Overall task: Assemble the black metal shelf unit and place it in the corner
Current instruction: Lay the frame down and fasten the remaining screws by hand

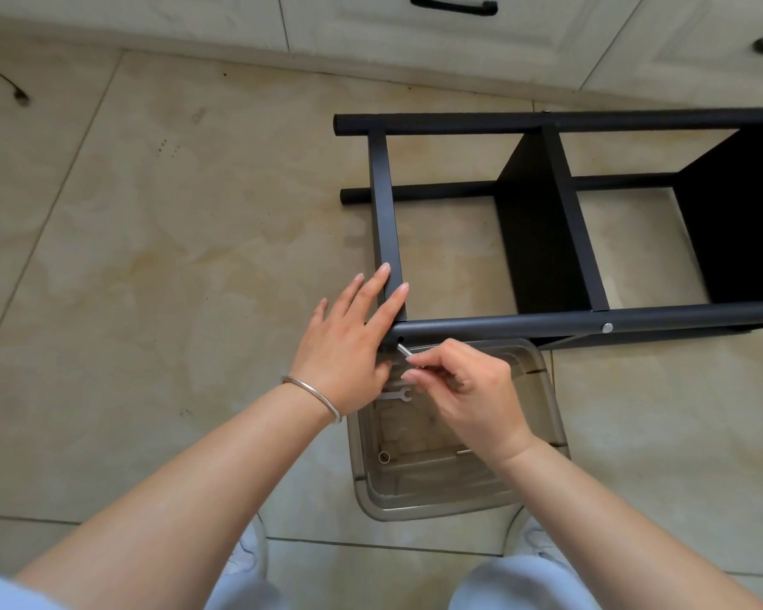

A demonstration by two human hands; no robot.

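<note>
1. At the far left of my view a dark cord end point(18, 95) lies on the tiled floor point(150, 239), well away from everything else.
2. My left hand point(349, 341) lies flat with fingers straight and spread, pressing on the shelf's point(569, 222) end crossbar point(386, 213) where it meets the near post point(591, 321). A silver bangle point(313, 396) sits on that wrist.
3. The black shelf lies on its side on the floor, just below the cream cabinets point(415, 33), and runs off the right edge.
4. Just under the post end I see a small hole point(400, 339); a silver bolt point(404, 350) points at it, its tip close to or just at the opening, though I can't tell from here whether it has entered.
5. My right hand point(463, 385) pinches the bolt between thumb and curled fingers.
6. Beneath both hands sits a clear plastic bin point(547, 402), touching the near post's underside in my view. Inside it lie a flat wrench point(395, 394) and a small ring point(384, 456).
7. Further right, a fitted silver bolt head point(607, 328) shows on the near post, below a black panel point(534, 239).
</note>
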